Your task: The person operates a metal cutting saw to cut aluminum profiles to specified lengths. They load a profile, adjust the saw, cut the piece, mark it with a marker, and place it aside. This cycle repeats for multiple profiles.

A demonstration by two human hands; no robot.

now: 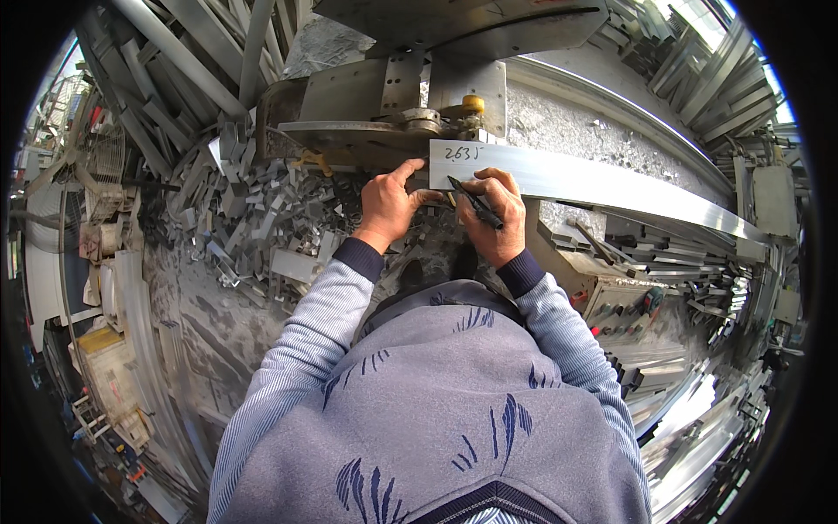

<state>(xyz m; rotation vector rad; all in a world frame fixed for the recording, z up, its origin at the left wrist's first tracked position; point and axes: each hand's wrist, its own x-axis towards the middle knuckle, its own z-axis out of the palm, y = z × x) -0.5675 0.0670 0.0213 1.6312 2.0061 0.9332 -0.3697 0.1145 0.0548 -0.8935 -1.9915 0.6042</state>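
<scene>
Left hand (387,208): forearm slants up-right, index stretched to silver bar's (576,177) left edge, thumb apart, grip released | bar: left end just beside machine (345,98), running rightward | black marker (486,214): tip near bar's near-left corner | right hand (506,220): fingers curled, grip grasping marker

From the wearer's head, the left of two side-by-side fisheye cameras looks steeply down and forward, upright and unmirrored. The wearer's torso (471,384) is nearest, filling the lower middle; the left hand (388,205) and right hand (502,214) lie farther out, by the left end of a metal bar (594,179), whose long edges curve toward the round rim.
</scene>
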